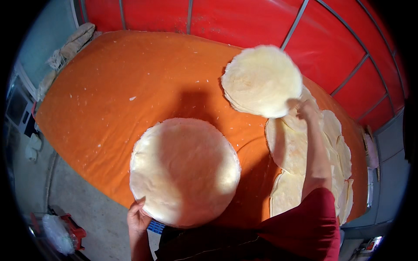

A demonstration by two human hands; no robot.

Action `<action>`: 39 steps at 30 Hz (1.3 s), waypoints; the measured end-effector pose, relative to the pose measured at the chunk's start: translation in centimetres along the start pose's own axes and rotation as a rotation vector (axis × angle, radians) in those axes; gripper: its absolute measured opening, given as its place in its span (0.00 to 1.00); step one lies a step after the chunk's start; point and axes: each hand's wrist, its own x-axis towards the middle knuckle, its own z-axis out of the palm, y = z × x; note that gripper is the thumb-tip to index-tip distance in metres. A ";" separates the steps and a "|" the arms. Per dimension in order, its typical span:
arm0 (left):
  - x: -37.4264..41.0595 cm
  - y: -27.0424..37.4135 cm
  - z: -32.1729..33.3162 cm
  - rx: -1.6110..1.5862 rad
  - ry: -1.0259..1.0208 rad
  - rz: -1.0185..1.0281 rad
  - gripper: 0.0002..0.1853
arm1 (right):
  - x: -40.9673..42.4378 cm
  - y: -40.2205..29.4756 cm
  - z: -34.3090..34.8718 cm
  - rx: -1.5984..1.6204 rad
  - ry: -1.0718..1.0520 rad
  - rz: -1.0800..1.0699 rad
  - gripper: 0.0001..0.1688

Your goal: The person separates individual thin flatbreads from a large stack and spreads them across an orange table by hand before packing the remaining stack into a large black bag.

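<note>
My left hand (138,215) grips the lower left edge of a large round stack of thin flatbread (186,173), thumb on top, at the near edge of the orange cloth (107,114). My right arm reaches forward over the right side. With my right hand (298,106) I hold the near right edge of another round flatbread (263,80), blurred at its rim, above or on further sheets. Under my right arm lie several overlapping flatbreads (290,143), some folded or bent over. My right fingers are partly blurred.
A red panelled wall (235,23) on a metal frame borders the far side. Rolled cloth (76,40) lies at the far left edge. Small crumbs dot the orange cloth. On the floor at lower left stands a red stool or crate (75,231) beside a clear plastic bag (57,233).
</note>
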 end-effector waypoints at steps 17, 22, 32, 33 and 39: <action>3.8 -1.5 6.8 0.292 -0.079 0.101 0.32 | -32.6 -11.5 18.0 0.342 -1.129 -0.605 0.67; 3.8 -1.2 6.2 0.279 -0.148 0.055 0.36 | -32.7 -11.5 17.8 0.360 -1.099 -0.538 0.60; 2.8 -0.6 6.4 0.354 -0.118 0.073 0.37 | -34.2 -12.2 17.4 0.567 -1.175 -0.595 0.28; 3.0 -0.7 5.3 0.357 -0.122 0.067 0.35 | -34.0 -12.0 17.3 0.374 -1.076 -0.623 0.24; 2.1 -0.7 -1.2 0.247 0.155 0.014 0.19 | -31.7 -12.1 16.8 0.033 -0.640 -0.977 0.09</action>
